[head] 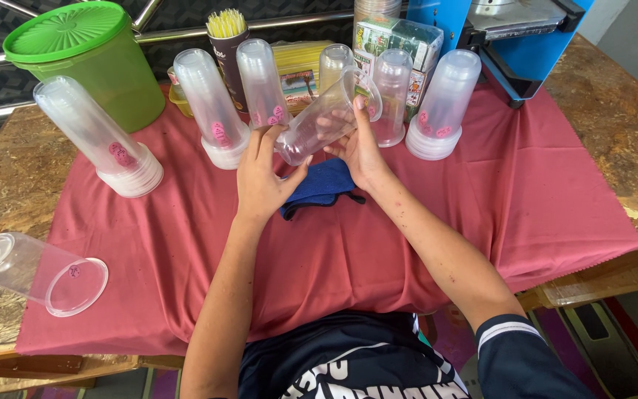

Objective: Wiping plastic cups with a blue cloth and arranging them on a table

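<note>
Gripped between both hands, left hand (261, 179) and right hand (361, 148), a clear jug (317, 122) is tilted at centre frame, pink-stickered cup stacks (215, 111) behind.

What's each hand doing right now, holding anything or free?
Left hand: closed on the base end of the clear plastic jug, tilted above the blue cloth.
Right hand: closed on the same jug, near its handle.
</note>
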